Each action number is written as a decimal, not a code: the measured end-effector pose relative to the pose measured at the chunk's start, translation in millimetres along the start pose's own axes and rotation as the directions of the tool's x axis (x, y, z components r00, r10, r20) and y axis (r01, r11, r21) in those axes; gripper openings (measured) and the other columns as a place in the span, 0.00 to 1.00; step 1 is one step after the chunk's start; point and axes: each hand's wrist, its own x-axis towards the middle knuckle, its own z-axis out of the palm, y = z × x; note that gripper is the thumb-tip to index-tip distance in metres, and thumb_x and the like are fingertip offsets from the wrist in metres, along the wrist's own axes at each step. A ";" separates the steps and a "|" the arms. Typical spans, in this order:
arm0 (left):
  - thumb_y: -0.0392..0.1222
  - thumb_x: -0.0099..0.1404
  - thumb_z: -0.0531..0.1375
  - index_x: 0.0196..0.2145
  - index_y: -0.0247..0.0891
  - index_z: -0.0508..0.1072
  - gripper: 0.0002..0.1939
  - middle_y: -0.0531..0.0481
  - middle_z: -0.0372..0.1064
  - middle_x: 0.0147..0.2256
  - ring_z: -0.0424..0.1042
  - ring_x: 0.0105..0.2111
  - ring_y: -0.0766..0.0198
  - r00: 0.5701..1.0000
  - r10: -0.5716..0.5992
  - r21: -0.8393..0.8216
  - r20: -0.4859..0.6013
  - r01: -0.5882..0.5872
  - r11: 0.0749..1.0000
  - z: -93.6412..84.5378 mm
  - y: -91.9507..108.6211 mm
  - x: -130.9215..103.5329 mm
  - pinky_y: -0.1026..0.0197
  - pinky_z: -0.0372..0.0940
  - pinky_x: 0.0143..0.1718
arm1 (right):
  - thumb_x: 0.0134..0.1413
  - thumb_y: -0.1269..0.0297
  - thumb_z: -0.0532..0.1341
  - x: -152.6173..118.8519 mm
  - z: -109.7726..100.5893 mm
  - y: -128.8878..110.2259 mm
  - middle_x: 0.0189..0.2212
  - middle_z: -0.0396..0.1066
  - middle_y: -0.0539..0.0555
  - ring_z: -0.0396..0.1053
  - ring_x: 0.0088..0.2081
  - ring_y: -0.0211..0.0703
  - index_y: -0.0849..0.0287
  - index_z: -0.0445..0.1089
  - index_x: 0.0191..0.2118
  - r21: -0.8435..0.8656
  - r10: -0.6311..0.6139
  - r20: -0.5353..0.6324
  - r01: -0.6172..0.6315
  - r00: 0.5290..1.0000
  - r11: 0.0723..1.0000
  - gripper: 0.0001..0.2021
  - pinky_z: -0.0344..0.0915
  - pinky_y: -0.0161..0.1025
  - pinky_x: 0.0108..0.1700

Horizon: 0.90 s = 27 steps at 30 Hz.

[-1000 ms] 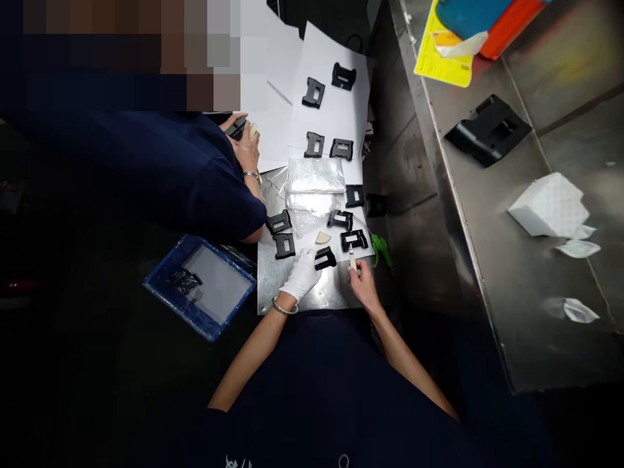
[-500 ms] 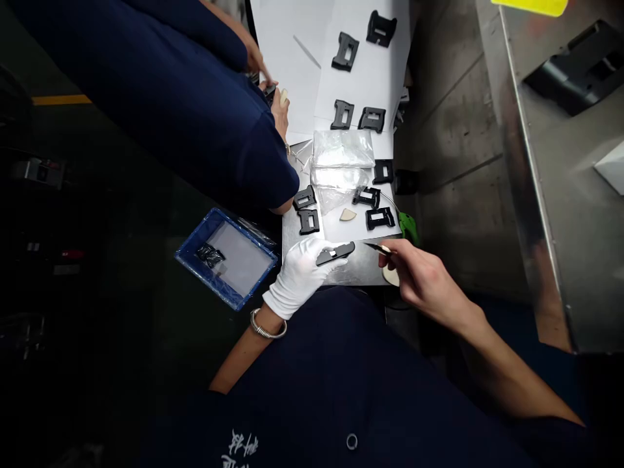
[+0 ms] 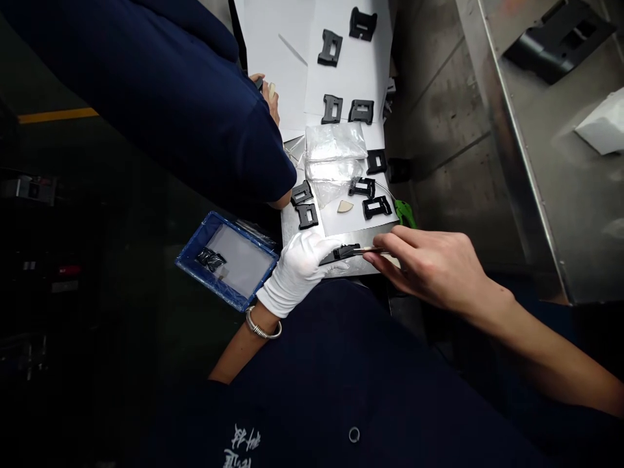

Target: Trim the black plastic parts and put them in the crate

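Observation:
My left hand (image 3: 303, 263), in a white glove, is closed on a black plastic part (image 3: 336, 254), held edge-on above the near end of the table. My bare right hand (image 3: 431, 260) pinches a thin, blade-like tool (image 3: 365, 249). The tool's tip reaches the right end of the part; its exact kind is hard to make out. Just beyond my hands lie a cream wedge-shaped piece (image 3: 345, 207) and several black plastic frames, such as one at the right (image 3: 377, 208) and one at the left (image 3: 307, 216).
Clear plastic bags (image 3: 335, 143) lie mid-table, with more black frames on white paper (image 3: 283, 78) beyond. At left a co-worker's sleeve (image 3: 195, 110) leans in, near a blue bin (image 3: 234, 296) holding black pieces. A green object (image 3: 404, 213) and metal surface (image 3: 546, 162) are at right.
My right hand has moved left, bringing the tool up to the black part in my left hand. The view has shifted slightly. The co-worker's hand is now partly hidden by the sleeve.

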 end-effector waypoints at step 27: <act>0.59 0.67 0.60 0.44 0.37 0.78 0.22 0.46 0.74 0.31 0.73 0.34 0.58 0.999 0.001 0.009 0.039 -0.001 1.000 -2.7 -5.3 2.0 0.56 0.68 0.38 | 0.72 0.53 0.49 8.0 -0.8 -6.6 0.23 0.63 0.49 0.55 0.22 0.33 0.58 0.69 0.31 -0.050 -0.011 0.049 0.014 0.999 0.999 0.22 0.37 0.40 0.26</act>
